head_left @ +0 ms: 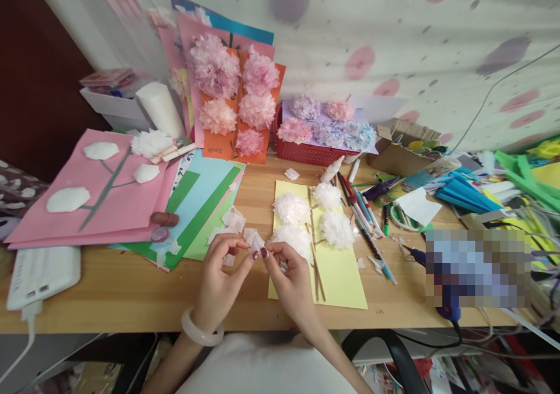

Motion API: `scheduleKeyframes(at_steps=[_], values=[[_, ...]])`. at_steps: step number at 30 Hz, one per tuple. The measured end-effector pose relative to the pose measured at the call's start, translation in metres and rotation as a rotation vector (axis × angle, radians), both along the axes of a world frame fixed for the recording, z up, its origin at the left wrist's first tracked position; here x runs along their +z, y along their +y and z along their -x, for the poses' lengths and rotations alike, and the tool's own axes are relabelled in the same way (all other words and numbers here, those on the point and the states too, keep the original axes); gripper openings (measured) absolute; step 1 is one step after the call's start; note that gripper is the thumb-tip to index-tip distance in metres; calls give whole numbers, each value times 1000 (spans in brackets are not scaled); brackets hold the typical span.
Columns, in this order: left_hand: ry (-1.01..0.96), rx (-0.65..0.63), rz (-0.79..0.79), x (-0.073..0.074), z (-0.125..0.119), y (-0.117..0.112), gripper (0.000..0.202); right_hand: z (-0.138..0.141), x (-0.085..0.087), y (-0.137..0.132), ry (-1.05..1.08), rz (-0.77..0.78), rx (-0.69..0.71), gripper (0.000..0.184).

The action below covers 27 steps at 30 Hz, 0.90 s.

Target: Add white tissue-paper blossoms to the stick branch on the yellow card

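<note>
Over the wooden table, my left hand (pixel 222 273) and my right hand (pixel 289 277) meet fingertip to fingertip. Between them they pinch a small piece of white tissue paper (pixel 254 238). Just beyond my left hand, loose tissue squares (pixel 234 220) lie on the wood and the green paper. To the right, partly behind my right hand, is a yellow sheet (pixel 341 277) bearing several fluffy white tissue flowers (pixel 337 229) and a brown drawn stem (pixel 314 254). One flower's lower part is hidden by my right hand.
Pink card (pixel 131 207) with white tissue shapes lies left, above a white power strip (pixel 44 277). Finished flower cards (pixel 227 137) stand behind, beside a red basket (pixel 306 151). Markers (pixel 363 213) and a glue gun (pixel 448 301) with its cord lie right.
</note>
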<state>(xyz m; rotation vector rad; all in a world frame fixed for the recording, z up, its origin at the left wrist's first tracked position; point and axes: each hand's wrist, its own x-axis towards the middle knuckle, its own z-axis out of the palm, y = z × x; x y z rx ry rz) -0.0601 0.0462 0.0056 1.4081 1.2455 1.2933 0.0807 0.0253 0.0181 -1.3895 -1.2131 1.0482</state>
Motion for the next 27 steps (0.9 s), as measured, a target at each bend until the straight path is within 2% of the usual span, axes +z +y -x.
scheduleKeyframes(at_steps=[2, 3, 7, 11, 14, 19, 27], values=[[107, -19, -60, -2, -2, -3, 13, 1, 0, -1, 33, -4, -17, 16], [101, -53, -46, -3, -4, -5, 15, 2, 1, -1, 54, -6, -18, 15], [-70, -152, 108, -1, -10, -5, 20, 2, 0, -2, 110, 6, -2, 17], [-83, -166, 165, 5, -12, -3, 22, 1, -1, -1, 99, 36, -27, 20], [-30, -136, 137, 6, -11, 0, 23, 0, -1, 0, 101, 58, -29, 22], [59, -16, 82, 2, -12, 2, 21, -2, 1, -2, 99, 66, -53, 22], [12, 36, 156, 3, -13, 1, 19, -4, -1, -2, 59, 83, -113, 23]])
